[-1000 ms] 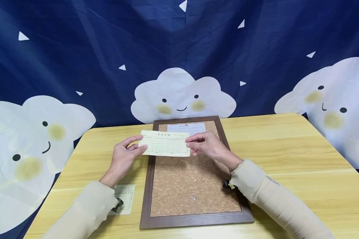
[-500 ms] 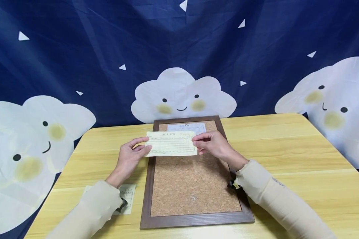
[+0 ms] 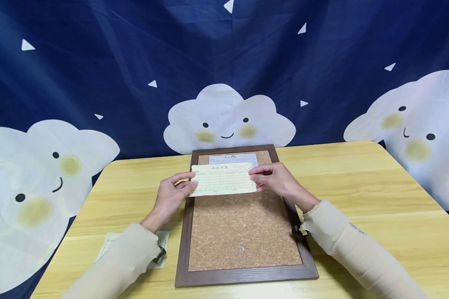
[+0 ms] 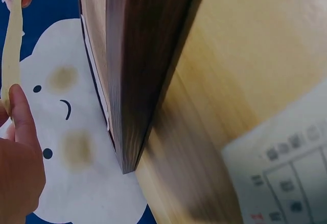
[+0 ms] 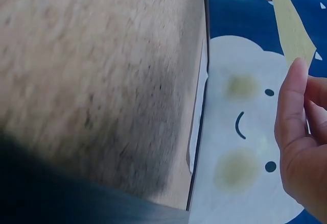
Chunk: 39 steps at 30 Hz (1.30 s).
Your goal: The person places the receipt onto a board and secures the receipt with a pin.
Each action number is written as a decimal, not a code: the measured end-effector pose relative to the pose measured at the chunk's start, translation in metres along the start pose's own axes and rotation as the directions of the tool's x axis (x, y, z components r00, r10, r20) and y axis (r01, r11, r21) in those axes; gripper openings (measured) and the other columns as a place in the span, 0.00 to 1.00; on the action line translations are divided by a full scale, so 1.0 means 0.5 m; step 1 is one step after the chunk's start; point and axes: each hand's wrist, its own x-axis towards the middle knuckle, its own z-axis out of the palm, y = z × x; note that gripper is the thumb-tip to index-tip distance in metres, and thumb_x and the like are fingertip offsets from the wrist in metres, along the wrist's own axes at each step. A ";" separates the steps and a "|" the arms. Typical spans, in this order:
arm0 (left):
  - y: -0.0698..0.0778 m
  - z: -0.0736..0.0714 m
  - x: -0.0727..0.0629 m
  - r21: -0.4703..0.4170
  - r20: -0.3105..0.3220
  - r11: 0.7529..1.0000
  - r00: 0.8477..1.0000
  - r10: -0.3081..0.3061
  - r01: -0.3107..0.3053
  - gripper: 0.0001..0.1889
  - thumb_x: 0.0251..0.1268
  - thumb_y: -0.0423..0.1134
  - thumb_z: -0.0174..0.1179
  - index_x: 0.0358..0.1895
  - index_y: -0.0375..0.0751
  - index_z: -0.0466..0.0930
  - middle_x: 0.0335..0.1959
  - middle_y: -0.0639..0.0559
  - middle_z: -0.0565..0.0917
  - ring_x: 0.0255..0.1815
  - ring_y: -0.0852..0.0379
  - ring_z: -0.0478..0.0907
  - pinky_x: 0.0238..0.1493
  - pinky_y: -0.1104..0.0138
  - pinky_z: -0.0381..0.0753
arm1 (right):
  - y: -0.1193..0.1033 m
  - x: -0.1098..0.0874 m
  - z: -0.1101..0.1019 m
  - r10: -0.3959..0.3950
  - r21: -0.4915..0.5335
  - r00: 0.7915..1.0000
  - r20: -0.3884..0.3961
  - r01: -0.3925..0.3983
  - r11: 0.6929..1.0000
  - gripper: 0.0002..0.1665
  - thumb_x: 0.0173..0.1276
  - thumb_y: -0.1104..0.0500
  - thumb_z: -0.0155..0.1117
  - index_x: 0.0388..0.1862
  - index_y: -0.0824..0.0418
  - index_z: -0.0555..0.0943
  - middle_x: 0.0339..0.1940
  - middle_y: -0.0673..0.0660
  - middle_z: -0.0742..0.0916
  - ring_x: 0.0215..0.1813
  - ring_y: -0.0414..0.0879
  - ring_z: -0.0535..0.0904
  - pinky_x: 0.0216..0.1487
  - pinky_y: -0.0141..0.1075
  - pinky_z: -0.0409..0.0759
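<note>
A pale yellow printed form (image 3: 222, 180) is stretched between both hands, held above the upper part of a cork board (image 3: 243, 232). My left hand (image 3: 170, 199) pinches its left edge between thumb and fingers. At the right edge my right hand (image 3: 278, 182) does the same. The wrist views show the form (image 4: 13, 45) nearly edge-on, raised off the cork. Behind it, a white-violet printed slip (image 3: 233, 159) lies on the cork near the board's top, its lower part covered by the yellow form.
The board's dark brown wooden frame (image 3: 247, 274) lies on a light wood table (image 3: 363, 195). Left of it, another printed sheet (image 3: 110, 241) rests on the table, partly under the left sleeve (image 3: 116, 261). A blue curtain (image 3: 224, 45) with cloud faces hangs behind the table.
Both hands have carried the yellow form to the right, so it sits more squarely over the cork board. The board and the other papers have stayed in place.
</note>
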 end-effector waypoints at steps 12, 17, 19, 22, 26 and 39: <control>-0.002 0.026 0.012 0.074 0.059 0.997 0.998 0.004 -0.008 0.18 0.66 0.34 0.66 0.58 0.32 0.81 0.59 0.39 0.81 0.51 0.57 0.82 0.43 0.75 0.80 | 0.015 -0.008 -0.033 0.009 -0.037 1.000 -0.007 -0.009 0.999 0.16 0.69 0.68 0.65 0.53 0.78 0.81 0.37 0.58 0.86 0.27 0.41 0.83 0.37 0.38 0.86; -0.007 0.031 0.020 0.091 0.094 0.995 0.995 0.020 -0.029 0.19 0.66 0.32 0.66 0.58 0.31 0.81 0.63 0.38 0.78 0.57 0.48 0.80 0.48 0.72 0.80 | 0.018 -0.009 -0.041 0.017 -0.059 1.000 -0.013 -0.018 0.998 0.16 0.69 0.67 0.65 0.53 0.77 0.81 0.38 0.59 0.86 0.28 0.41 0.83 0.40 0.42 0.86; -0.008 0.033 0.022 0.096 0.106 0.995 0.994 0.024 -0.034 0.19 0.66 0.31 0.66 0.58 0.30 0.81 0.63 0.38 0.78 0.58 0.46 0.80 0.49 0.71 0.81 | 0.018 -0.008 -0.043 0.019 -0.064 1.000 -0.016 -0.020 0.998 0.16 0.69 0.67 0.65 0.52 0.77 0.81 0.38 0.59 0.86 0.28 0.41 0.83 0.39 0.41 0.86; -0.010 0.036 0.025 0.113 0.124 0.993 0.992 0.030 -0.044 0.19 0.65 0.30 0.66 0.58 0.29 0.80 0.62 0.37 0.78 0.59 0.45 0.79 0.50 0.69 0.81 | 0.021 -0.007 -0.046 0.015 -0.072 1.000 -0.019 -0.016 0.997 0.16 0.70 0.68 0.65 0.52 0.78 0.81 0.39 0.60 0.86 0.28 0.40 0.83 0.37 0.37 0.85; -0.011 0.038 0.029 0.122 0.137 0.991 0.990 0.030 -0.047 0.19 0.65 0.29 0.66 0.58 0.29 0.80 0.63 0.37 0.77 0.60 0.43 0.78 0.50 0.69 0.81 | 0.023 -0.005 -0.049 0.013 -0.091 1.000 -0.017 -0.014 0.996 0.15 0.70 0.68 0.64 0.52 0.78 0.81 0.41 0.61 0.86 0.28 0.41 0.83 0.38 0.38 0.86; -0.013 0.038 0.040 0.156 0.154 0.987 0.988 0.004 -0.028 0.21 0.63 0.27 0.66 0.60 0.30 0.79 0.66 0.36 0.74 0.60 0.42 0.78 0.49 0.66 0.82 | 0.029 0.003 -0.050 0.052 -0.145 0.999 0.005 -0.051 0.988 0.15 0.70 0.67 0.65 0.51 0.75 0.82 0.40 0.62 0.86 0.29 0.43 0.83 0.42 0.43 0.85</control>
